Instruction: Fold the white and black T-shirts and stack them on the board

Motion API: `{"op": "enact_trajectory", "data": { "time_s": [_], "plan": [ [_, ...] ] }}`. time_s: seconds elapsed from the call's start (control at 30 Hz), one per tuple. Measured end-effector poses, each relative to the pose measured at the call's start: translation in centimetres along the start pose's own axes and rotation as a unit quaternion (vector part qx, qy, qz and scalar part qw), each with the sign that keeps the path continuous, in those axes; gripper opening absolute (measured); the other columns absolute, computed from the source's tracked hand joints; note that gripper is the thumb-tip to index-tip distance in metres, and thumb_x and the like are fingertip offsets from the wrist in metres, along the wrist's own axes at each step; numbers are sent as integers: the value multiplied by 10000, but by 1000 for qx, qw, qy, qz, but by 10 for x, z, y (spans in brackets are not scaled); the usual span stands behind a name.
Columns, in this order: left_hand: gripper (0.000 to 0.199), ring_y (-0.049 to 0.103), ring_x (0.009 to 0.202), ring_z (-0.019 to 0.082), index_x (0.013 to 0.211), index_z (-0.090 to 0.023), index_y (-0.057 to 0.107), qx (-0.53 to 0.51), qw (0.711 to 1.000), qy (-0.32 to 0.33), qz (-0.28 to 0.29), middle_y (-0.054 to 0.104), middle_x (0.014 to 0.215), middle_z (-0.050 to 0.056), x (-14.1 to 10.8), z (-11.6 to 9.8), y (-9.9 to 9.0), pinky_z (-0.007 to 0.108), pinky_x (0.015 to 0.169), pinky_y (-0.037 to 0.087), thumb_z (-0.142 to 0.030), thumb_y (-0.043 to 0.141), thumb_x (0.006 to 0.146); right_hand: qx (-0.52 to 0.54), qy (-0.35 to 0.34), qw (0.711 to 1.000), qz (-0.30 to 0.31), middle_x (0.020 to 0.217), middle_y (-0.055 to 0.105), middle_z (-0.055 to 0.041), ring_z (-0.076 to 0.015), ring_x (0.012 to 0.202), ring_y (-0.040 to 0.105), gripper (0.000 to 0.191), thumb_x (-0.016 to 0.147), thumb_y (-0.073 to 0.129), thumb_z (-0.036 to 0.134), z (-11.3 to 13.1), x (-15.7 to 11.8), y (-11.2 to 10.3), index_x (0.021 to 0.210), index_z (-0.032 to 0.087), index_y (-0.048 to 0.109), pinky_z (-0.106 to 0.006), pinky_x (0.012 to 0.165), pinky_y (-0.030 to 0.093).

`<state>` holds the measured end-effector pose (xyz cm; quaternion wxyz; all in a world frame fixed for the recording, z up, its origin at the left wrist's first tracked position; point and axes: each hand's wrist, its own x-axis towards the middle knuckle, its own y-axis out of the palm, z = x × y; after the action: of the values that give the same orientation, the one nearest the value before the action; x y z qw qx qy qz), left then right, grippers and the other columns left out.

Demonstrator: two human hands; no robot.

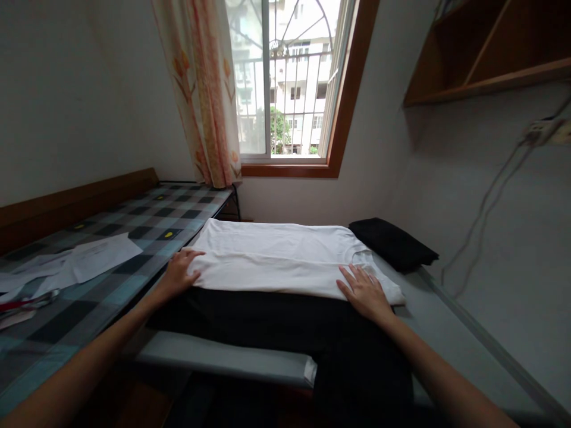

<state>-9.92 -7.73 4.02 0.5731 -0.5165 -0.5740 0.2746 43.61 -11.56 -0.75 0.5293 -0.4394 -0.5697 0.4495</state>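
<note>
A white shirt (267, 244) lies flat across the table, its near side folded over in a long strip and its collar at the right. My left hand (181, 273) rests on the shirt's left end, fingers apart. On the strip's right part, just below the collar, my right hand (363, 289) lies with its fingers spread. Black cloth (267, 315) lies under the shirt's near edge and hangs over the table's front at the right. Neither hand has cloth gripped visibly.
A folded black cloth (392, 242) sits at the table's back right. At the left, papers (96, 258) lie on a checkered bed (120, 291). The grey table (223, 353) has a rounded front edge. A curtain (209, 95) hangs beside the window; a wooden shelf (482, 83) is at upper right.
</note>
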Motion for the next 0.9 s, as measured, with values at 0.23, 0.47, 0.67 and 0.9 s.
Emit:
{"op": "enact_trajectory", "data": {
  "time_s": [0.23,0.47,0.67,0.9],
  "plan": [
    [677,638,943,326,984,-155,633,-88,968,-222,82,663,990,138,-20,71,-24,389,795,536,-566,720,453,12,1,1000,-3,1507,384,-112,-281,1399,309,590,955,278,533,0,1,0,1446,241,427,-472,1112,248],
    [577,663,876,320,767,-201,655,-193,960,-197,54,701,865,103,-10,53,-30,386,781,544,-639,747,403,11,-4,1000,-5,1505,388,-113,-275,1397,315,590,955,272,525,-1,0,0,1442,234,431,-467,1105,264],
    [679,693,820,283,854,-175,695,-309,924,-217,55,720,804,78,-5,55,-51,352,762,562,-620,821,357,1,-8,1000,-9,1497,401,-117,-270,1397,319,581,958,276,509,-1,0,0,1438,224,438,-450,1111,256],
    [683,694,828,244,875,-135,675,-428,857,-287,-2,731,835,52,-9,66,-56,370,832,574,-551,870,369,4,-10,1000,-15,1496,402,-114,-280,1392,325,576,956,286,505,-1,0,0,1433,223,446,-457,1106,267]
  ]
}}
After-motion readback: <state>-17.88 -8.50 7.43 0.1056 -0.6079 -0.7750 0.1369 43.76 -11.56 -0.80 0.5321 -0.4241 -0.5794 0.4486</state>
